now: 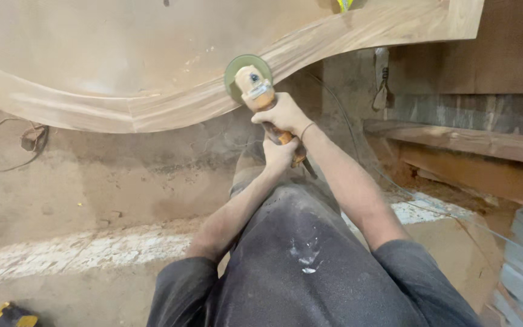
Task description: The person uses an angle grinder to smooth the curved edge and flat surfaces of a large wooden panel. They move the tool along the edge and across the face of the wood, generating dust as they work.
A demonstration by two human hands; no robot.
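Both hands, right hand [281, 114] ahead of left hand [278, 154], clench an orange angle grinder [255, 85], disc touching the curved wooden panel's [171, 109] lower edge; open dusty floor [92, 181] below.

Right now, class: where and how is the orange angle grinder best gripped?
Grip the orange angle grinder from behind, along its long body: right hand near the head, left hand at the rear, as here. The green disc faces the curved wooden piece, so stay behind it.
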